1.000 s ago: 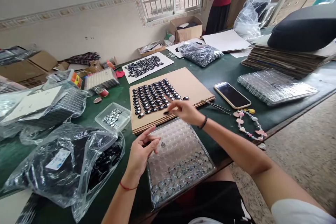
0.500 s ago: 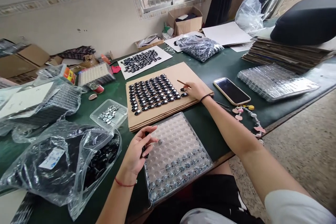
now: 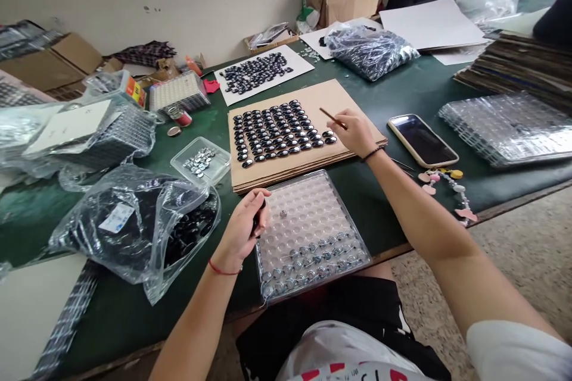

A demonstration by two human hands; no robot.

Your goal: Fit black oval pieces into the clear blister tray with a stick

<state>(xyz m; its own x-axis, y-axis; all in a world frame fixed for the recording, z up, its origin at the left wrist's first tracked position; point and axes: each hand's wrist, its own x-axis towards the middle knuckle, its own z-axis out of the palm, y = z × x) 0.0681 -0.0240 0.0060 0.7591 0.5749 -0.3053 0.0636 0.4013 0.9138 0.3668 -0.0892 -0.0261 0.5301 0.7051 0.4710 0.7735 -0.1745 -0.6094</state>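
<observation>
Curling left hand [image 3: 247, 220] tighter than before

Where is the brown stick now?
In the head view, the brown stick is in the right hand, just right of centre, over the cardboard sheets and near the rows of black pieces.

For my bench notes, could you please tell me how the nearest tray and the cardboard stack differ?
The tray looks shiny; the cardboard stack is dull brown. The tray has round pockets; the cardboard stack is flat, with black pieces on top. Both rest on the green table.
</observation>
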